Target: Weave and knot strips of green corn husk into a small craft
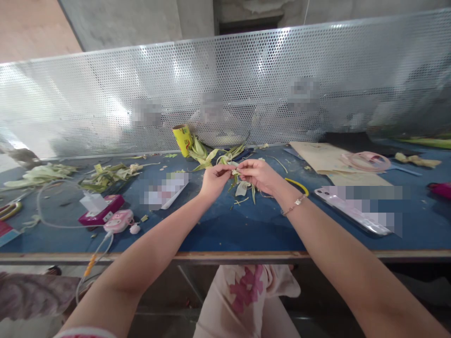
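Observation:
My left hand (215,179) and my right hand (260,174) meet over the middle of the table, fingertips nearly touching. Both pinch a small pale-green piece of corn husk (235,173), partly hidden by the fingers. Just below them lie a loose whitish husk scrap (242,188) and thin green shreds. Behind the hands, a bundle of green husk leaves (204,158) lies against an upright yellow cardboard tube (181,140). A thin yellow curved strip (299,185) shows beside my right wrist, which wears a bracelet.
A perforated metal screen (225,84) closes the table's back. Leftward are husk piles (109,177), scissors (10,210), a magenta power block (100,213) with cables and a pink case (119,220). Rightward lie a phone (347,212), brown paper (315,160) and a pink tape roll (369,160).

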Demonstrator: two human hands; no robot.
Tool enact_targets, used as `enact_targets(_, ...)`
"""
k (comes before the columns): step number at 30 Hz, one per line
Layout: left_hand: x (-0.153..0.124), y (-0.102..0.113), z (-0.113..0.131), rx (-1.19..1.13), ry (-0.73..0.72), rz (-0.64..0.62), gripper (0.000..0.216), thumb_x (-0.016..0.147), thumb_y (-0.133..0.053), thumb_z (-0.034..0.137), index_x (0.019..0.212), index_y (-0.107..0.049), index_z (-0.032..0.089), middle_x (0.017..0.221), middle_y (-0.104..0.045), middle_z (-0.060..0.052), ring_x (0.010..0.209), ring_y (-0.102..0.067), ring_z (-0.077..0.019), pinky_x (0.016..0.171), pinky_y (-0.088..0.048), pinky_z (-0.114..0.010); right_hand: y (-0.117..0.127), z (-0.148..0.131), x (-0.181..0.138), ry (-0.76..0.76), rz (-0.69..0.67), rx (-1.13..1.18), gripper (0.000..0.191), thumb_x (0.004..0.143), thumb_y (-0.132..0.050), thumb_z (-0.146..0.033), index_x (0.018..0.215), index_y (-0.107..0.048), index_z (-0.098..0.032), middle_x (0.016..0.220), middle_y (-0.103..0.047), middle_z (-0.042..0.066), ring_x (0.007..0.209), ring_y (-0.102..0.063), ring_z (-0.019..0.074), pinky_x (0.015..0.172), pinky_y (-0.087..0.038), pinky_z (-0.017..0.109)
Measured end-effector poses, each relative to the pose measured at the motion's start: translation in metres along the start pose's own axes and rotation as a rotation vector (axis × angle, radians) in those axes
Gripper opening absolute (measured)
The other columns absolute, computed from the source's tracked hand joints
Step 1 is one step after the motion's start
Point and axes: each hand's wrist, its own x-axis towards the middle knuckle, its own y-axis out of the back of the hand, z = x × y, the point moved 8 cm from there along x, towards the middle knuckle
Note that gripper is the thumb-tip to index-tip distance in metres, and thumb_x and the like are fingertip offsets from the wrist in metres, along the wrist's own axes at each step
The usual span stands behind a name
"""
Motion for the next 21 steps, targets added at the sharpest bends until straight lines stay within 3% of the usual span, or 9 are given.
enact_targets(9, -0.002, -0.004, 0.006, -0.042, 0.002, -0.052, 0.03, 0.059, -0.049, 0.005, 0.075, -0.07, 0.018, 0.071, -0.069, 0.0, 0.067, -0.063, -0.0097, 0.071, -0.055, -0.027, 0.002, -0.002, 0.0, 0.023, 0.022, 0.024, 0.032, 0.05, -0.083, -0.023, 0.067, -0.057, -0.017, 0.067, -0.059, -0.001, 0.058, -0.053, 0.0083, 0.062, -0.047, 0.028)
enact_targets(21, -0.005, -0.008, 0.014, 0.036, -0.085, -0.114, 0.023, 0.065, -0.054, 0.009, 0.081, -0.068, 0.017, 0.082, -0.068, -0.003, 0.078, -0.064, -0.0117, 0.076, -0.054, -0.028, 0.007, -0.001, 0.002, 0.044, 0.056, 0.007, 0.029, 0.053, -0.081, -0.024, 0.069, -0.057, -0.017, 0.068, -0.057, -0.001, 0.059, -0.053, 0.0084, 0.066, -0.048, 0.03)
